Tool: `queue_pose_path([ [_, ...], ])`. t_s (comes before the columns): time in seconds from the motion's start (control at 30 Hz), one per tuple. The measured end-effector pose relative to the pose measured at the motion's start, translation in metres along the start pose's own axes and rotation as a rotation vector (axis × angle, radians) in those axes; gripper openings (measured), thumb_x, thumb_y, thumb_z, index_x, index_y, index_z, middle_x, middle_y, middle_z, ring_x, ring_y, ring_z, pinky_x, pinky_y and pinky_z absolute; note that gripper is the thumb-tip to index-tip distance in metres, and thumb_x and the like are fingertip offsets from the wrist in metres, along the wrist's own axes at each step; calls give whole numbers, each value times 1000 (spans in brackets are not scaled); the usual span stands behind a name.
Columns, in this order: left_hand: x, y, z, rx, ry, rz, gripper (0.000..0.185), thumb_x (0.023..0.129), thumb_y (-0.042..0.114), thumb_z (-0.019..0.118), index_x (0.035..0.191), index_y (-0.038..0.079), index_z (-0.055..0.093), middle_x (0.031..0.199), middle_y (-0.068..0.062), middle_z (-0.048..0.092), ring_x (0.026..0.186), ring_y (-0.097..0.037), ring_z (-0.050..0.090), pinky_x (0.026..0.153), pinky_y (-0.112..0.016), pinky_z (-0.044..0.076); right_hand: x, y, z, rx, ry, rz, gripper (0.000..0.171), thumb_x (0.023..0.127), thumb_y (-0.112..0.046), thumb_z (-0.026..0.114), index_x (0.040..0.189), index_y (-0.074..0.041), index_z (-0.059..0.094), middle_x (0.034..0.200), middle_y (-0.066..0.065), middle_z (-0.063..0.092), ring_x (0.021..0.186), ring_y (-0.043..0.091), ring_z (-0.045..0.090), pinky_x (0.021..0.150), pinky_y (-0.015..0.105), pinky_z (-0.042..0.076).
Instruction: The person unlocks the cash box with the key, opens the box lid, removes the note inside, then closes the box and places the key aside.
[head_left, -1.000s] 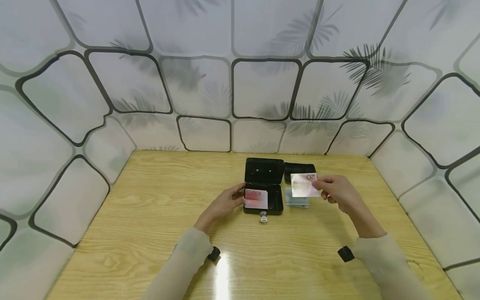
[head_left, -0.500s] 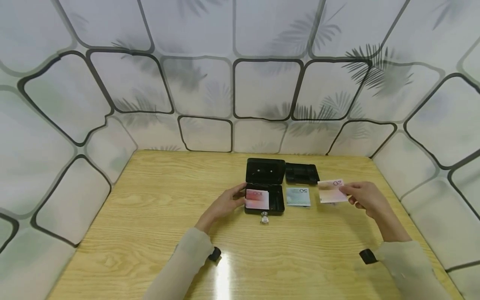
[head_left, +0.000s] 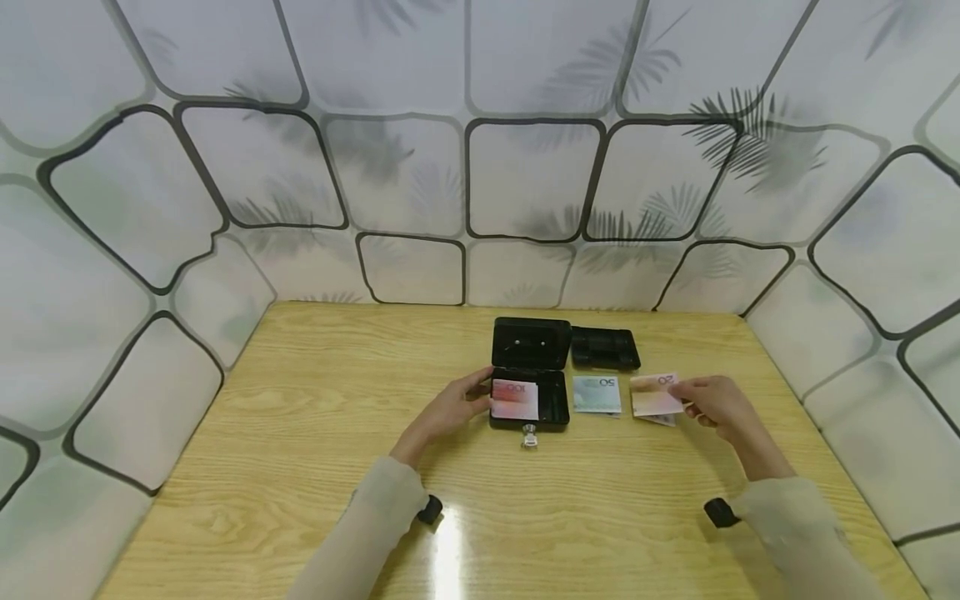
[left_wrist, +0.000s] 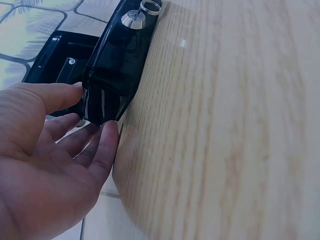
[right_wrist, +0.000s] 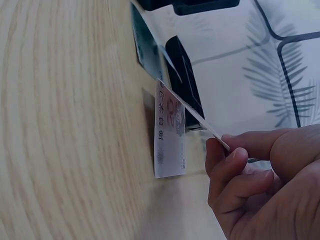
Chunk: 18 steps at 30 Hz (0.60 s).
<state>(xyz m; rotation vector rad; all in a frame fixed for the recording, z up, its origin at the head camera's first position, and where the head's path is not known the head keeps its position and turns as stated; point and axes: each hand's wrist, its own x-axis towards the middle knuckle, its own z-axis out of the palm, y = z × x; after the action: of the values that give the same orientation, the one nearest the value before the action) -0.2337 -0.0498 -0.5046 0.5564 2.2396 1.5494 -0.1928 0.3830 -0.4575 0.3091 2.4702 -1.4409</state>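
My right hand (head_left: 716, 402) pinches a pink 20 banknote (head_left: 649, 398) by its right edge, between thumb and fingers. In the right wrist view the note is bent in two, one printed half (right_wrist: 170, 132) hanging toward the table. To its left a blue-green 50 banknote (head_left: 596, 393) lies on the table, bent too. A black cash box (head_left: 553, 400) stands with its lid up, and a red 100 banknote (head_left: 516, 401) lies inside on the left. My left hand (head_left: 448, 410) rests against the box's left side; thumb at the rim, loosely extended fingers (left_wrist: 106, 145) lower down.
Behind the notes lies a black compartment tray (head_left: 604, 347), right beside the raised lid. A key with a ring (head_left: 529, 437) sticks out of the box's front lock. Patterned fabric walls (head_left: 525, 183) enclose the wooden table (head_left: 337, 367) at the back and sides.
My right hand has carried the 20 note rightward from over the 50 note, then lowered it and drawn slightly back left. The 50 note now shows uncovered. My left hand stays put.
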Motion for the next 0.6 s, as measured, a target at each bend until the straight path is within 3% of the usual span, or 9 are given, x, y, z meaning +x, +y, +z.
queue_pose_path([
  [0.1, 0, 0, 0, -5, 2, -4, 62, 105, 10, 58, 161, 4, 33, 154, -20, 48, 141, -35, 47, 117, -50, 35, 4, 4, 3, 17, 2, -3, 24, 103, -18, 64, 97, 4, 72, 66, -2, 58, 55, 3, 49, 48, 18, 39],
  [0.33, 0, 0, 1, -4, 9, -4, 61, 105, 10, 58, 161, 4, 34, 154, -20, 48, 141, -35, 47, 117, -51, 35, 8, 8, 10, -5, 1, 6, 32, 103, -19, 65, 109, 13, 70, 65, -2, 60, 54, 4, 48, 47, 18, 37],
  [0.6, 1, -1, 1, 1, 10, -5, 61, 105, 9, 58, 161, 4, 34, 154, -20, 49, 141, -34, 48, 117, -50, 35, 12, 9, 14, -51, 27, 33, 31, 103, -21, 65, 106, 9, 71, 64, -3, 60, 54, 5, 46, 47, 20, 38],
])
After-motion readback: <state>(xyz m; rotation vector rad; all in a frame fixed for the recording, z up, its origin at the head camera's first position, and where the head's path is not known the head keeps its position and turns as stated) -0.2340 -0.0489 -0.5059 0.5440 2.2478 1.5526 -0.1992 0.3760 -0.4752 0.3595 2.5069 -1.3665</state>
